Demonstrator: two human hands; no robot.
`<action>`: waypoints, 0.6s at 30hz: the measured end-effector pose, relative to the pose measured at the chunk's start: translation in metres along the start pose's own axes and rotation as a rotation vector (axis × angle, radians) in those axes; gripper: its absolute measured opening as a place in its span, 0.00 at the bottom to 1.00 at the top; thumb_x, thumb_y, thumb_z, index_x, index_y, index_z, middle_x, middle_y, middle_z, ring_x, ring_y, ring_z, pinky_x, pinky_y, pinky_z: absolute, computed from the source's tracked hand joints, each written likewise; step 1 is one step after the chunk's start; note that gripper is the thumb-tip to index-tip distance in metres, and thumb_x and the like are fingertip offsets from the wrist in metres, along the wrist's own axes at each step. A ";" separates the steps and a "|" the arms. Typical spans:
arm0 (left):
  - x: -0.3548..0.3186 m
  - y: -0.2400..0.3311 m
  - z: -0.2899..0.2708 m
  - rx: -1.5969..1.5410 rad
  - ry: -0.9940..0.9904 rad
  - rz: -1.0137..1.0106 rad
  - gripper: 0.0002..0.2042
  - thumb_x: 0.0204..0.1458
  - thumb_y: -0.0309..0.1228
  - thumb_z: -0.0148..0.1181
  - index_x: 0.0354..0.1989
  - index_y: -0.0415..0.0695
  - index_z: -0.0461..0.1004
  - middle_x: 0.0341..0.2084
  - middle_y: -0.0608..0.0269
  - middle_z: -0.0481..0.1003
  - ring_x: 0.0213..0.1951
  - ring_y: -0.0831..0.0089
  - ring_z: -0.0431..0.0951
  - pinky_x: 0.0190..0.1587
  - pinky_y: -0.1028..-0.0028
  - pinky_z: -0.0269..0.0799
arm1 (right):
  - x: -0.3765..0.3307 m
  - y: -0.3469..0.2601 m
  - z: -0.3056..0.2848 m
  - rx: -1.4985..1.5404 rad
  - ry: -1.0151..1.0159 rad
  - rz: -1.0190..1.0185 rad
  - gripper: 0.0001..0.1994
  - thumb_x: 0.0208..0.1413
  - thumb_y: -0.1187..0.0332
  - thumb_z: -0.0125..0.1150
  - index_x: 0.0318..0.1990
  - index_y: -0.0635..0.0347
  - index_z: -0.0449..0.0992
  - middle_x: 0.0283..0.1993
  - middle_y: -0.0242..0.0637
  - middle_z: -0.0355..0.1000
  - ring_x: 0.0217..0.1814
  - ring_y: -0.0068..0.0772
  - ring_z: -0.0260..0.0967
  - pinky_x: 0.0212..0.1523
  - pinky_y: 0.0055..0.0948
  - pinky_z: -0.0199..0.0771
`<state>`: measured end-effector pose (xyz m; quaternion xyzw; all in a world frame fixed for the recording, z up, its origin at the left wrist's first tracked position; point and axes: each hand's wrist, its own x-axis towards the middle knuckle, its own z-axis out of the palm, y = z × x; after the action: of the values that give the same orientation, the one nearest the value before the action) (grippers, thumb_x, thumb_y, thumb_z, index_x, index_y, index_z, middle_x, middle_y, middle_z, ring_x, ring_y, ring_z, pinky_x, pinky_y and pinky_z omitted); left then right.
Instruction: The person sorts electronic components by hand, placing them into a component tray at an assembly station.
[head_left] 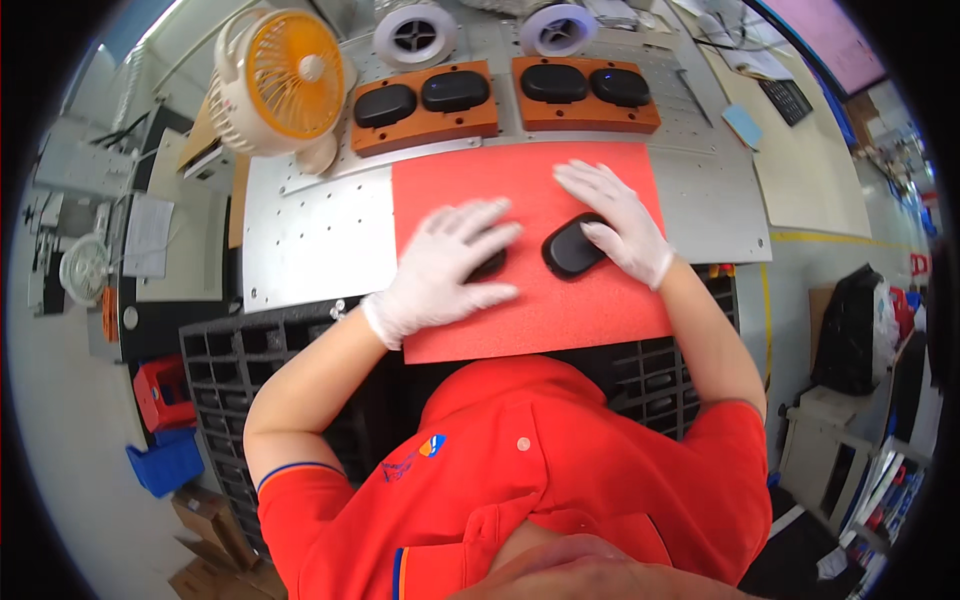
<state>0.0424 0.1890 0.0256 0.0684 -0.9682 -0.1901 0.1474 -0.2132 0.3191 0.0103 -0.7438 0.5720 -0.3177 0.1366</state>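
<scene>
Both of my hands wear white gloves and rest over a red mat. My left hand [445,262] is spread, thumb apart from the fingers, partly covering a dark object [489,266]; most of that object is hidden, and I cannot tell whether the hand touches it. A black rounded case [573,248] lies on the red mat [530,310]. Beside it is my right hand [622,222], its fingers stretched out to the far left and its thumb over the case's right edge.
Behind the mat, two orange-brown fixture blocks [425,137] [590,120] hold black rounded cases. A white-and-orange fan [296,75] stands at the far left of the perforated metal plate [320,235]. Two round white vents [415,35] are at the back. A light-blue pad [742,127] lies right.
</scene>
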 end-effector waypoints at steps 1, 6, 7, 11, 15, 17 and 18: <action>0.000 0.007 0.012 0.087 -0.015 0.024 0.25 0.48 0.44 0.62 0.55 0.51 0.71 0.57 0.58 0.67 0.58 0.57 0.67 0.59 0.58 0.61 | -0.011 -0.002 -0.001 -0.020 0.026 0.041 0.28 0.62 0.49 0.45 0.63 0.57 0.64 0.67 0.44 0.59 0.72 0.48 0.49 0.71 0.45 0.41; 0.008 -0.003 0.038 0.205 0.111 0.008 0.19 0.50 0.39 0.61 0.52 0.54 0.72 0.55 0.66 0.69 0.53 0.64 0.71 0.52 0.64 0.65 | -0.039 0.003 0.010 0.090 0.158 0.167 0.24 0.64 0.51 0.44 0.58 0.59 0.71 0.63 0.42 0.64 0.68 0.44 0.56 0.68 0.39 0.49; 0.010 -0.002 0.040 0.205 0.103 0.007 0.19 0.50 0.39 0.60 0.52 0.54 0.72 0.56 0.66 0.69 0.53 0.63 0.70 0.53 0.64 0.65 | -0.042 0.005 0.010 0.081 0.162 0.184 0.22 0.65 0.54 0.44 0.57 0.59 0.72 0.61 0.41 0.65 0.66 0.43 0.57 0.67 0.38 0.52; 0.013 0.000 0.037 0.163 0.048 -0.006 0.20 0.52 0.40 0.59 0.55 0.53 0.71 0.57 0.63 0.68 0.56 0.61 0.69 0.56 0.63 0.63 | -0.041 0.005 0.000 0.059 0.158 0.215 0.16 0.63 0.62 0.49 0.52 0.59 0.75 0.58 0.40 0.68 0.63 0.42 0.60 0.65 0.36 0.56; 0.024 0.001 0.021 -0.020 -0.041 -0.082 0.24 0.56 0.45 0.55 0.58 0.46 0.69 0.58 0.54 0.66 0.58 0.54 0.66 0.59 0.60 0.61 | -0.042 0.018 -0.019 -0.083 0.126 0.191 0.13 0.60 0.68 0.52 0.49 0.59 0.76 0.54 0.39 0.71 0.60 0.41 0.63 0.62 0.36 0.60; 0.032 -0.009 0.014 -0.114 -0.076 -0.087 0.25 0.57 0.45 0.54 0.59 0.45 0.67 0.59 0.51 0.65 0.59 0.53 0.65 0.60 0.59 0.59 | -0.038 0.031 -0.030 -0.077 0.134 0.248 0.12 0.60 0.69 0.52 0.49 0.58 0.76 0.52 0.39 0.72 0.59 0.41 0.64 0.61 0.36 0.62; 0.039 -0.013 0.011 -0.198 -0.107 -0.116 0.26 0.58 0.45 0.53 0.61 0.43 0.65 0.60 0.49 0.64 0.60 0.51 0.64 0.62 0.59 0.58 | -0.037 0.036 -0.036 -0.058 0.130 0.288 0.12 0.60 0.69 0.52 0.48 0.58 0.76 0.50 0.39 0.73 0.57 0.41 0.66 0.59 0.35 0.64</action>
<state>0.0029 0.1735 0.0205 0.0990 -0.9456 -0.2964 0.0902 -0.2685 0.3478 0.0052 -0.6357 0.6892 -0.3257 0.1218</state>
